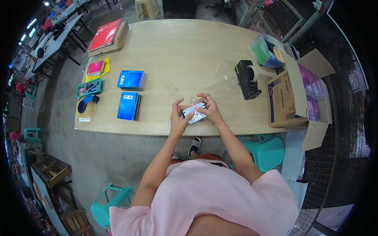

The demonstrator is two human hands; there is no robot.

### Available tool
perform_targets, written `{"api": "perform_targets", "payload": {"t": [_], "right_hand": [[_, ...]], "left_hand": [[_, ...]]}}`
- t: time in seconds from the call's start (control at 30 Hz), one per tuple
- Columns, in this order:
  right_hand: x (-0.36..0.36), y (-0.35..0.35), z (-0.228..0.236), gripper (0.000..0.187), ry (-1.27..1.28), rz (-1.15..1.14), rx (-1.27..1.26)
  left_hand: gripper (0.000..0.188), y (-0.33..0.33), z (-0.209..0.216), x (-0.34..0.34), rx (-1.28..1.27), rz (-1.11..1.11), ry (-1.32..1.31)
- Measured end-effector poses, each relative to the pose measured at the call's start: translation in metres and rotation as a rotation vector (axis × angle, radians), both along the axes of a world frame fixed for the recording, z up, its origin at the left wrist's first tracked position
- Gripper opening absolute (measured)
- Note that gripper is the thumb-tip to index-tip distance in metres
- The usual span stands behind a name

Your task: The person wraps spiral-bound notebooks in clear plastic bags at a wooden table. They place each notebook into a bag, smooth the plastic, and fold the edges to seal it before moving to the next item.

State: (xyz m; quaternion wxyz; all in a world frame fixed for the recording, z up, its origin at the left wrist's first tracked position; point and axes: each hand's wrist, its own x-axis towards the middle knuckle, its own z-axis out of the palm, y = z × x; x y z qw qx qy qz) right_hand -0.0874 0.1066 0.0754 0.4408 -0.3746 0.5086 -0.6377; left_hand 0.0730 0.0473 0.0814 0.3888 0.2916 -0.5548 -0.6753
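Note:
Near the front edge of the table, my left hand (180,116) and my right hand (209,109) both grip a small white pack (195,113) with black bits along its ends and a shiny, clear plastic look. Its exact kind is too small to make out. The fingers of both hands curl around its sides, thumbs on top. To the left lie two stacks of blue spiral notebooks, a farther stack (131,80) and a nearer stack (128,106). Clear plastic film (226,74) is spread beyond my right hand.
A black tape dispenser (247,80) and an open carton (281,100) of purple boxes stand at right, with a bag of coloured items (266,51) behind. At left are a green pencil tray (89,87), a tape roll (86,107) and red folders (105,34). Green stools (264,152) flank me.

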Motion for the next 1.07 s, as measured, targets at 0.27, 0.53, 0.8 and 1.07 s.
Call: {"api": "perform_targets", "payload": {"t": [0.27, 0.53, 0.8, 1.07], "right_hand": [[0.003, -0.005, 0.006, 0.053, 0.029, 0.0, 0.08], [-0.015, -0.018, 0.024, 0.036, 0.153, 0.265, 0.106], [-0.007, 0.012, 0.022, 0.023, 0.526, 0.052, -0.138], [-0.011, 0.054, 0.015, 0.032, 1.192, 0.015, -0.182]], "left_hand": [[0.051, 0.004, -0.004, 0.0, -0.151, 0.02, -0.153], [0.032, 0.012, -0.021, -0.011, 0.091, 0.163, -0.042], [0.02, 0.018, -0.008, -0.014, -0.086, 0.273, -0.052], [0.022, 0.017, -0.01, -0.01, -0.168, 0.18, -0.168]]}}
